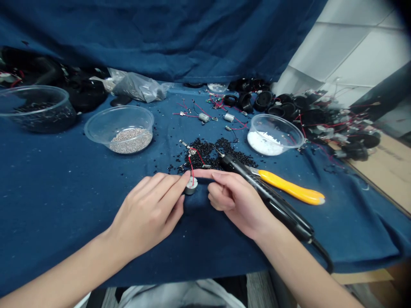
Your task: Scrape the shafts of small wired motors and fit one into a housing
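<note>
A small silver motor (192,185) with red wires (192,164) sits on the blue cloth (64,184) at the centre. My left hand (150,209) pinches it from the left, fingertips together on its side. My right hand (233,196) pinches near it from the right, index finger stretched over the top. A black soldering iron (269,194) lies just right of my right hand, tip towards a pile of small black pieces (221,152).
A yellow-handled tool (293,188) lies beside the iron. Clear bowls hold silver beads (123,128), white bits (274,134) and dark bits (35,109). More wired motors (218,116), black round parts (289,107) and plastic bags (138,87) lie at the back.
</note>
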